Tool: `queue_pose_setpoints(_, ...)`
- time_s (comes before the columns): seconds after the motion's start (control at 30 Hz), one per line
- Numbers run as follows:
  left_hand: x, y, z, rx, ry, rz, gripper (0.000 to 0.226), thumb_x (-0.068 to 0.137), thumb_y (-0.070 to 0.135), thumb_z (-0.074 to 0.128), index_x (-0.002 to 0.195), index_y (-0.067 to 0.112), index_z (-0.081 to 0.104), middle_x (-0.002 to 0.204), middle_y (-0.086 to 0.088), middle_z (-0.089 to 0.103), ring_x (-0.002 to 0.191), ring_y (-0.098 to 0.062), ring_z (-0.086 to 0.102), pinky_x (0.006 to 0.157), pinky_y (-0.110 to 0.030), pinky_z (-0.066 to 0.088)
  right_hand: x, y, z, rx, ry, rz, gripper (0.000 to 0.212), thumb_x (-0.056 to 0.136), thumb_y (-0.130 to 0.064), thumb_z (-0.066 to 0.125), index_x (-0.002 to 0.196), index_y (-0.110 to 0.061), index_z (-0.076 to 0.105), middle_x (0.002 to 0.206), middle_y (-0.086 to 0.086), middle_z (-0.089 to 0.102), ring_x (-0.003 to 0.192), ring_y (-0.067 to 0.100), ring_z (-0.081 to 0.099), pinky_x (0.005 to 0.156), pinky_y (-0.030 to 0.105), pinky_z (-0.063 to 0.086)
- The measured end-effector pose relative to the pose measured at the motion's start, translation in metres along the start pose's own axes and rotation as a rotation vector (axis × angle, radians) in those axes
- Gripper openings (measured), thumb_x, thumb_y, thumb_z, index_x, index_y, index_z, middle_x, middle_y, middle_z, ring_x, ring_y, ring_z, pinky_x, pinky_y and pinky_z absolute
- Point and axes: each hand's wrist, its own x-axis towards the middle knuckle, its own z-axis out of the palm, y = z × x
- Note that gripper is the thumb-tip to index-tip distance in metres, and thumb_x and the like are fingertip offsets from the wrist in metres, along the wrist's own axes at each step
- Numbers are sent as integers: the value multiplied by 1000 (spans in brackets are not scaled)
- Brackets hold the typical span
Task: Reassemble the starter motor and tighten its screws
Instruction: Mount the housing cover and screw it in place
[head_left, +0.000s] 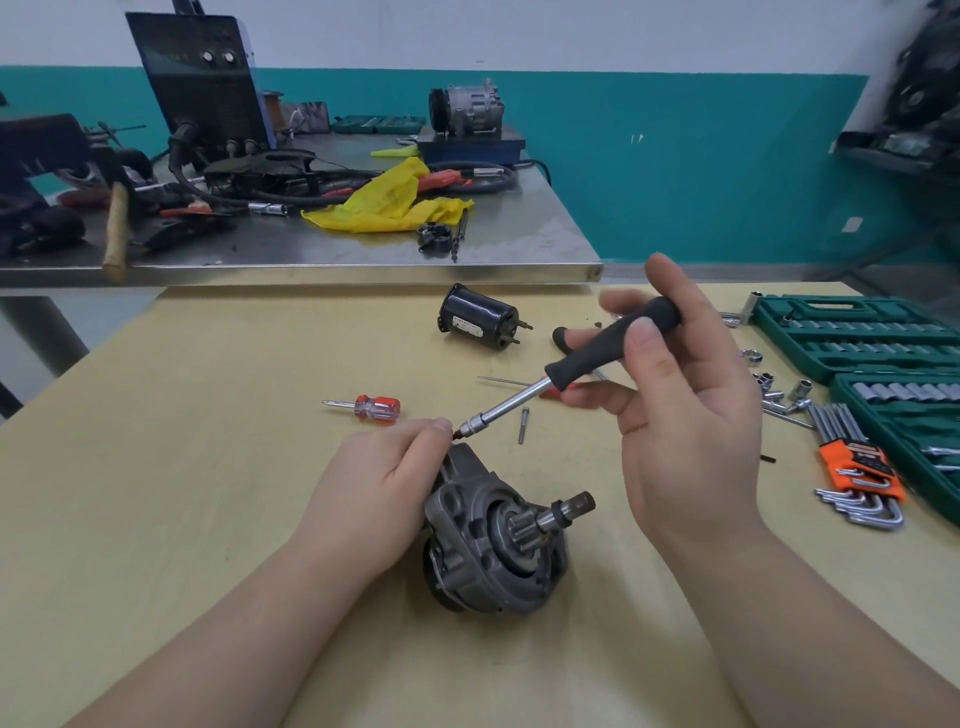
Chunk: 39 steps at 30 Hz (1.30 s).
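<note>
The grey starter motor housing (493, 540) lies on the yellow table, its pinion shaft pointing right. My left hand (384, 478) grips the housing's upper left side, fingertips at the driver's tip. My right hand (675, 395) holds the black handle of a bit driver (582, 358); its chrome shaft slants down-left and the tip meets the top of the housing. A loose long bolt (523, 425) lies just right of the tip. The black cylindrical solenoid (480, 318) lies farther back.
A small red-handled screwdriver (371, 407) lies left of centre. Green socket-set cases (852, 332) and an orange hex-key holder (857, 467) fill the right side, with loose sockets (779, 392) between. A cluttered steel bench (322, 249) stands behind the table.
</note>
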Motion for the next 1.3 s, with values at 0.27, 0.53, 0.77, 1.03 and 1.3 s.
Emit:
queue_pose_setpoints(0.27,1,-2,0,-3,-2,-5,45,91,61,37,66,24,40,58,10,38,58,-11,36,60,-41,31,-1,-4,4,-44,-2,-12,40,97,-9,68,130,-31,65,97,5,70,92,34,79,67,39,65)
queue_pose_setpoints(0.53,2,-3,0,-17,-5,-15,46,92,61,38,67,22,39,60,9,38,61,-15,37,63,-42,33,0,0,-2,37,-102,55,52,105,-10,52,151,-34,52,132,14,68,113,41,73,73,42,66)
queue_pose_setpoints(0.77,2,-4,-1,-10,0,-13,47,89,61,37,71,18,38,60,10,38,60,-12,36,62,-41,32,3,-8,3,-4,-103,19,46,94,-7,70,131,-33,67,108,13,73,100,39,78,71,41,67)
queue_pose_setpoints(1.03,0,-1,0,4,-3,-3,44,92,58,37,67,22,37,58,8,36,60,-15,35,61,-41,31,0,-4,4,-85,20,-5,45,98,-17,71,129,-49,69,102,0,72,97,39,78,69,44,67)
queue_pose_setpoints(1.3,3,-6,0,-20,-3,-30,47,91,63,37,68,22,39,59,11,39,60,-12,37,63,-42,33,4,-9,-4,-76,-171,-2,58,99,-5,62,144,-42,60,121,11,75,104,43,75,66,36,62)
